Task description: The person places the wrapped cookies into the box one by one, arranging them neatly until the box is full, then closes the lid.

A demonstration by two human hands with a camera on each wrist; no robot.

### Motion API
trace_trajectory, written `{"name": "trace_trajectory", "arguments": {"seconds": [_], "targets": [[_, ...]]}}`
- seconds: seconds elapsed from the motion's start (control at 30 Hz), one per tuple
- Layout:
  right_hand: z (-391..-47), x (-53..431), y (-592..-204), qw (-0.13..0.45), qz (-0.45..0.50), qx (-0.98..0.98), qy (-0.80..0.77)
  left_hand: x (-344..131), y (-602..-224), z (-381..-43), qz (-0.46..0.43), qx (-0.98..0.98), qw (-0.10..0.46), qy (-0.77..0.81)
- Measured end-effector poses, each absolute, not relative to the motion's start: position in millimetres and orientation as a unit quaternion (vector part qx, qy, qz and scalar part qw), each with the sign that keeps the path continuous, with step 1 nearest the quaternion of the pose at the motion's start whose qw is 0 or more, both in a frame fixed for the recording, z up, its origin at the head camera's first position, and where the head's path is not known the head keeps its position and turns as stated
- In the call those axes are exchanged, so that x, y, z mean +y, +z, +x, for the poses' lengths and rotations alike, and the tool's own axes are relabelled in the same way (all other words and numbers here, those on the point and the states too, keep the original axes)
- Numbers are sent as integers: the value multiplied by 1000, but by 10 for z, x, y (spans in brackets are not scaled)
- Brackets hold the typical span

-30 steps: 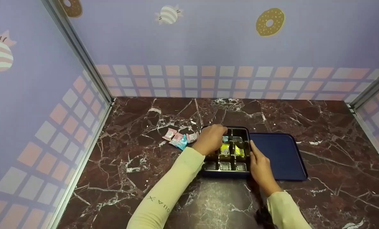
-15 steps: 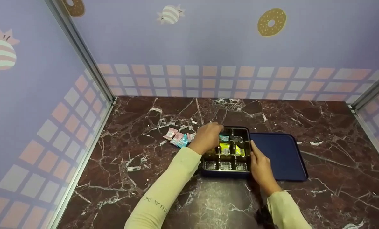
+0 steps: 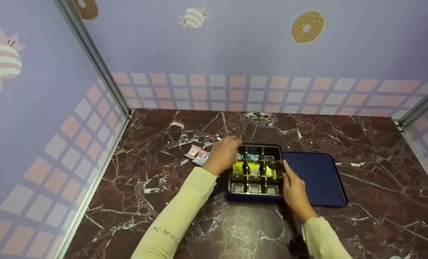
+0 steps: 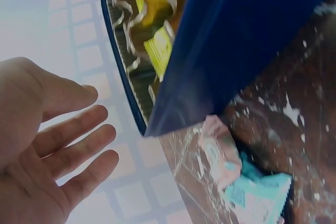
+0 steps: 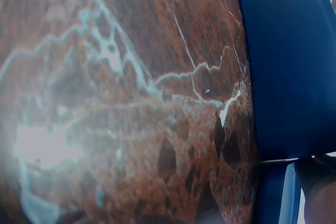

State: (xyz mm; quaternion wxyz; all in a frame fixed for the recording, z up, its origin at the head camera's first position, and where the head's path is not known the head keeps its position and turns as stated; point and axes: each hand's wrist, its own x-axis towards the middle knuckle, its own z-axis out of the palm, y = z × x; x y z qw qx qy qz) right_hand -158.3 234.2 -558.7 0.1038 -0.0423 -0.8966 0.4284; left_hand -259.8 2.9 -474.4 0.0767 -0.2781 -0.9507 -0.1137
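Observation:
A navy box [image 3: 255,198] with a divided tray stands on the dark marble table. Yellow-green wrapped candies [image 3: 254,169] fill its middle row, and blue wrapped candies [image 3: 253,157] lie in the two left cells of the far row. The near row shows bare cell floors. My left hand [image 3: 221,155] hovers over the box's far left corner; in the left wrist view its fingers [image 4: 79,145] are loosely bent with nothing in them. My right hand [image 3: 296,190] rests along the box's right side, fingers fairly straight against the wall; the right wrist view barely shows it.
Left of the box lie loose pink candies [image 3: 193,151] and a blue candy [image 4: 260,195], partly hidden by my left hand in the head view. A flat navy lid [image 3: 316,180] lies right of the box. Patterned walls [image 3: 214,54] enclose the table.
My left hand has drawn back leftward from over the tray, uncovering the left cells with a blue and a yellow-green candy. The right hand has stayed at the box's side.

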Motion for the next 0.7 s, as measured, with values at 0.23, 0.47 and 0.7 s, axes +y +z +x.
{"name": "trace_trajectory", "arguments": {"seconds": [0.23, 0.47, 0.7], "targets": [[-1587, 2332, -5588, 95, -45, -898, 428, -144, -4740, -2618, -262, -954, 84, -117], [-1576, 2319, -5598, 102, -38, -895, 432, -288, -4812, -2605, -245, -958, 94, -115], [-1583, 2328, -5594, 105, -37, -898, 426, -392, -4880, -2607, -220, -966, 85, -106]]}}
